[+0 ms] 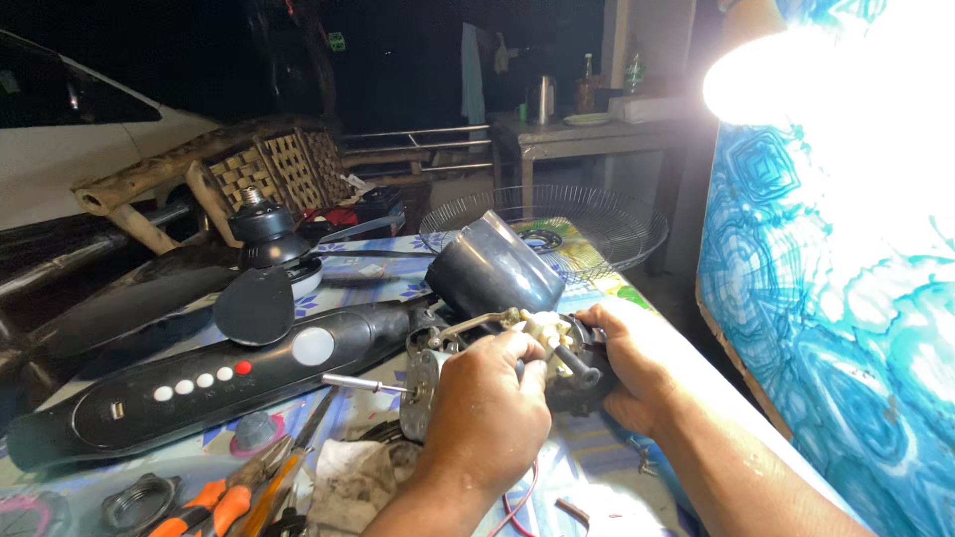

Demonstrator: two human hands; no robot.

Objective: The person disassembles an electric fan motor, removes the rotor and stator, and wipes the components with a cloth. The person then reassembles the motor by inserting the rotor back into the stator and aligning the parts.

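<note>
Two hands, the left hand (487,403) and the right hand (637,363), are on one fan motor (557,358). On the counter (597,487) lie one black fan stand (209,383) with four white buttons (194,384) and one red button (243,368), one wire fan guard (587,219), one dark motor cover (494,268), one screwdriver (358,383) and one pair of orange-handled pliers (224,497).

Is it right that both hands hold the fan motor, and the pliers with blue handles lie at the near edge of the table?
Not quite. In the head view, both hands, left hand and right hand, do hold the fan motor, but the pliers at the near edge have orange handles, not blue.
</note>
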